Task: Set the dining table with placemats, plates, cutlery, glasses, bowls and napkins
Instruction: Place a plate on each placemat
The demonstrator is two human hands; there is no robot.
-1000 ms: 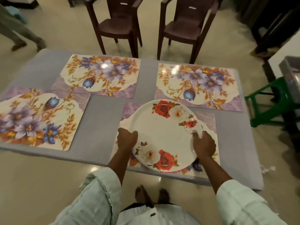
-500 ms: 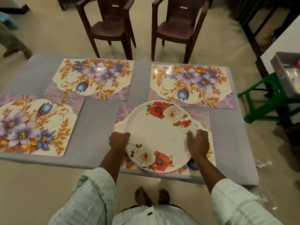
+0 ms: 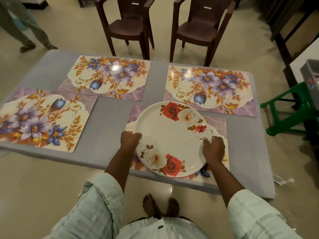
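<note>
A round white plate [image 3: 170, 135] with red and white roses lies over the near right placemat [image 3: 215, 121] on the grey table [image 3: 112, 114]. My left hand [image 3: 129, 140] grips the plate's left rim with curled fingers. My right hand [image 3: 213, 148] grips its right rim, thumb on top. Three other floral placemats lie bare: near left [image 3: 39, 119], far left [image 3: 107, 76], far right [image 3: 210, 88].
Two dark brown plastic chairs [image 3: 127, 26] [image 3: 198, 28] stand beyond the table's far edge. A green stool [image 3: 290, 107] and a grey bin [image 3: 312, 75] are at the right. Another person's legs [image 3: 29, 35] are at the far left. My bare feet [image 3: 160, 206] are at the near table edge.
Both hands keep hold of the plate's rim. The plate stays over the near right placemat, with only a slight shift of the view.
</note>
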